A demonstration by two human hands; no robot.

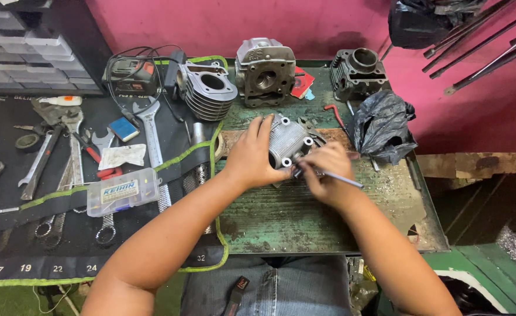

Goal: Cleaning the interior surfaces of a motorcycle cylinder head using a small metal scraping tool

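Green metal bench [304, 222], paint worn and scratched. All places below taken from the cylinder head [288, 141] at the bench's middle.

Left hand [251, 158]: fingers spread and wrapped over the head's left side, clamped on it, steadying it against the bench.

Right hand [327, 175]: just right of the head, fingers pinched together around a thin metal rod [340, 178]. Rod tip sits at the head's lower right edge, the other end sticks out to the right past the hand.

Head itself: grey cast metal, finned face, round bolt bosses showing on the right side and lower edge.

Behind the head, along the pink wall: a finned cylinder [208, 89] to the left, a second head [265, 70] straight behind, a smaller dark cylinder [357, 73] to the right.

Right of the head: crumpled black bag [383, 124], near the right hand but not touching it. A red-handled tool [332, 112] lies between bag and head.

Left of the head: black tool roll [65, 234] with green edging, spread open, spanners [151, 131] laid across it. A clear plastic box [123, 191] rests on the roll, well apart from the left hand. Farther left and back, a battery unit [130, 75] with black cables.
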